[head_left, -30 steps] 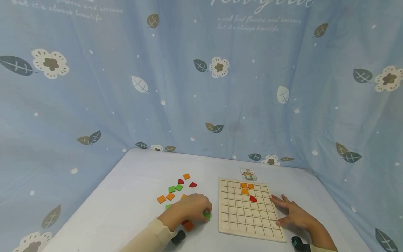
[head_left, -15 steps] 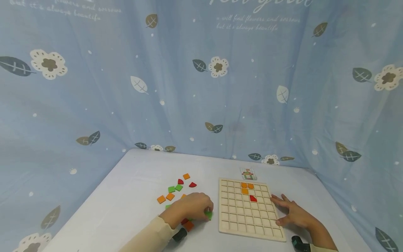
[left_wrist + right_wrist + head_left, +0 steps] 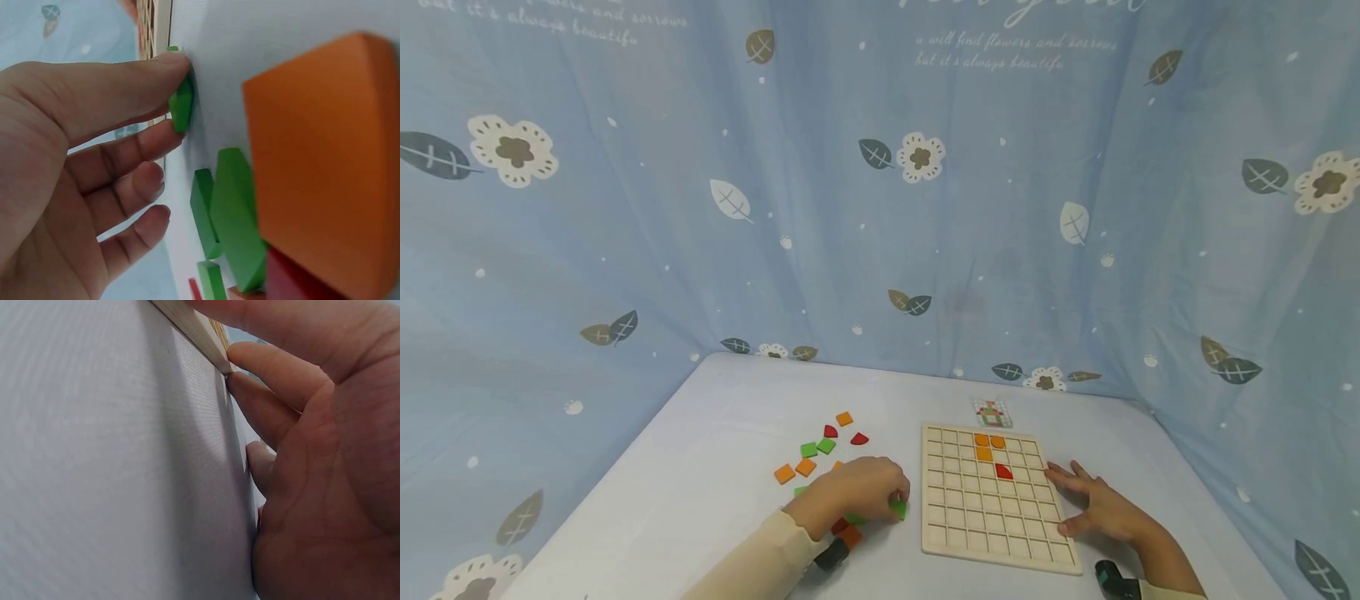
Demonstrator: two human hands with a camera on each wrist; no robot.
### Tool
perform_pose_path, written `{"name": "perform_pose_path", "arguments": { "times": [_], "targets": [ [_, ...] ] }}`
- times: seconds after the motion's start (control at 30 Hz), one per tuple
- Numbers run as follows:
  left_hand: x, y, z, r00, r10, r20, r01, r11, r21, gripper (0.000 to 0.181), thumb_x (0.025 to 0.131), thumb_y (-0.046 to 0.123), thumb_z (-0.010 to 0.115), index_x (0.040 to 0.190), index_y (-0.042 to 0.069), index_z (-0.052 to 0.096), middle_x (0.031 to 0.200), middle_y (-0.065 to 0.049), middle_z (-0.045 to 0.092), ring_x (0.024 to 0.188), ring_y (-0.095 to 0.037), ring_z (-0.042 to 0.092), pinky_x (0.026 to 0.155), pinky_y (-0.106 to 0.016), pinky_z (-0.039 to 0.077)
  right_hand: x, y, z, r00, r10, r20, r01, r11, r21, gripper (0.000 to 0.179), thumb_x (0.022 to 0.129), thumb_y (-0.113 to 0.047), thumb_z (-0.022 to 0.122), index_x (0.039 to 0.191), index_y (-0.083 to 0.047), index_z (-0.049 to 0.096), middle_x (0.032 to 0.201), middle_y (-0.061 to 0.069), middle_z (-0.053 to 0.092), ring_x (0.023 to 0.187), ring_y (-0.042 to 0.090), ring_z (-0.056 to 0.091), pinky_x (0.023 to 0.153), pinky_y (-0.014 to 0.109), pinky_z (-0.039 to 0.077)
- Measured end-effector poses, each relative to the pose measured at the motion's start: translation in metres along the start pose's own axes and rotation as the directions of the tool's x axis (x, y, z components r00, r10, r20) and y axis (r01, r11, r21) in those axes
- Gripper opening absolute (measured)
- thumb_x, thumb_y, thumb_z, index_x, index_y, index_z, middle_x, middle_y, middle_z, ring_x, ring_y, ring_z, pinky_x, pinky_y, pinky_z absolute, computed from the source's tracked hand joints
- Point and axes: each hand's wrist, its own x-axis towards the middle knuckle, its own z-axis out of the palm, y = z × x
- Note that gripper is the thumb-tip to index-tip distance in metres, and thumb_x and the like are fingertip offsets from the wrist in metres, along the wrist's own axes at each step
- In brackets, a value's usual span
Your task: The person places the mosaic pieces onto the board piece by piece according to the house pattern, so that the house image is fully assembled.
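Note:
My left hand [image 3: 868, 490] is low over the tabletop, left of the wooden grid board [image 3: 952, 518]. Thumb and index finger pinch a green tile [image 3: 181, 105], which stands tilted at the table surface in the left wrist view; the other fingers are loosely bent. My right hand [image 3: 1103, 510] lies along the board's right edge, its fingers spread and fingertips touching the rim. Near the board's far side sit two orange round pieces [image 3: 982, 440], an orange square [image 3: 983, 454] and a red quarter-circle [image 3: 1003, 472] in the cells.
Loose green tiles [image 3: 826, 446], orange tiles [image 3: 785, 473] and red quarter-circles [image 3: 859, 439] are scattered left of the board, some partly hidden by my left arm. A large-looking orange tile [image 3: 319, 162] fills the wrist view's right. Behind the board lies a pattern card [image 3: 992, 413].
My left hand has shifted slightly to the right along with the green tile. The right hand stays at the board's edge, and the pieces on the board are unchanged.

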Motion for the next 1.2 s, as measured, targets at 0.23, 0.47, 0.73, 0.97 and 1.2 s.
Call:
{"name": "perform_pose_path", "arguments": {
  "times": [0.23, 0.47, 0.73, 0.97, 1.2],
  "targets": [
    [0.009, 0.003, -0.008, 0.998, 0.031, -0.054, -0.029, 0.999, 0.042, 0.014, 0.08, 0.027, 0.081, 0.091, 0.025, 0.073, 0.078, 0.016, 0.055, 0.073, -0.003, 0.049, 0.07, -0.021, 0.045, 0.001, -0.003, -0.001, 1.0, 0.019, -0.004, -0.019, 0.999, -0.027, 0.094, 0.066, -0.029, 0.087, 0.145, -0.003, 0.043, 0.153, 0.025, 0.023, 0.138, 0.056, -0.004, 0.1, 0.072, -0.009],
    [0.031, 0.009, -0.009, 0.991, 0.109, -0.081, -0.106, 0.993, 0.045, 0.014, 0.081, 0.03, 0.079, 0.092, 0.024, 0.072, 0.079, 0.016, 0.056, 0.073, -0.001, 0.049, 0.068, -0.02, 0.043, 0.0, -0.003, -0.003, 0.999, 0.026, -0.025, -0.027, 0.999, -0.044, 0.094, 0.064, -0.029, 0.088, 0.144, -0.004, 0.045, 0.153, 0.023, 0.026, 0.138, 0.056, -0.004, 0.1, 0.072, -0.01],
    [0.051, 0.02, -0.008, 0.987, 0.138, -0.084, -0.135, 0.99, 0.037, 0.015, 0.082, 0.031, 0.079, 0.094, 0.024, 0.072, 0.081, 0.017, 0.057, 0.074, 0.0, 0.05, 0.07, -0.02, 0.044, 0.001, 0.0, 0.0, 1.0, -0.001, -0.02, 0.0, 1.0, -0.006, 0.094, 0.063, -0.027, 0.088, 0.144, -0.004, 0.046, 0.152, 0.024, 0.027, 0.138, 0.055, -0.004, 0.1, 0.072, -0.01],
    [0.067, 0.026, -0.012, 0.983, 0.15, -0.109, -0.148, 0.989, 0.025, 0.014, 0.084, 0.028, 0.077, 0.097, 0.023, 0.073, 0.084, 0.016, 0.058, 0.077, 0.0, 0.05, 0.073, -0.019, 0.045, 0.002, 0.002, 0.001, 1.0, 0.016, -0.018, -0.016, 1.0, -0.023, 0.096, 0.062, -0.029, 0.087, 0.145, -0.006, 0.045, 0.153, 0.022, 0.027, 0.139, 0.054, -0.004, 0.101, 0.071, -0.011],
    [0.084, 0.028, -0.01, 0.98, 0.171, -0.097, -0.167, 0.985, 0.05, 0.014, 0.086, 0.029, 0.076, 0.098, 0.023, 0.073, 0.084, 0.015, 0.059, 0.076, 0.001, 0.051, 0.071, -0.018, 0.044, 0.002, 0.0, 0.004, 1.0, 0.008, -0.023, -0.008, 1.0, -0.013, 0.093, 0.063, -0.026, 0.087, 0.144, -0.005, 0.046, 0.153, 0.023, 0.027, 0.139, 0.054, -0.004, 0.1, 0.071, -0.011]
  ]
}}
